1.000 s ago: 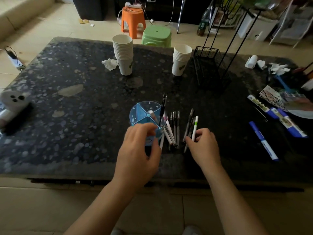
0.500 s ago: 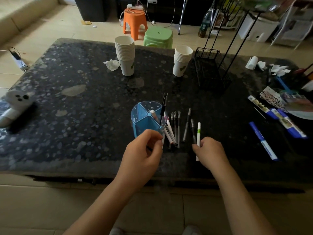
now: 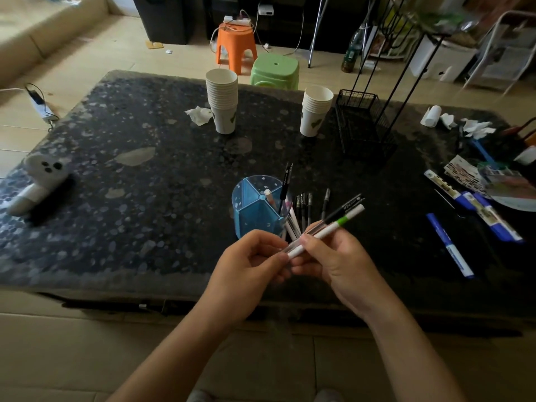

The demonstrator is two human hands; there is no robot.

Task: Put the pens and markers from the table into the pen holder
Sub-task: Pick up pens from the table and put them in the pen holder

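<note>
Above the table's [image 3: 121,198] near edge, your right hand [image 3: 345,268] pinched a small bundle of pens [image 3: 339,220], white and black, tips slanting far-right. Your left hand [image 3: 246,271] pinched the bundle's near end. Just beyond stood the blue pen holder [image 3: 255,210], with loose pens [image 3: 304,207] lying beside it on its right.
</note>
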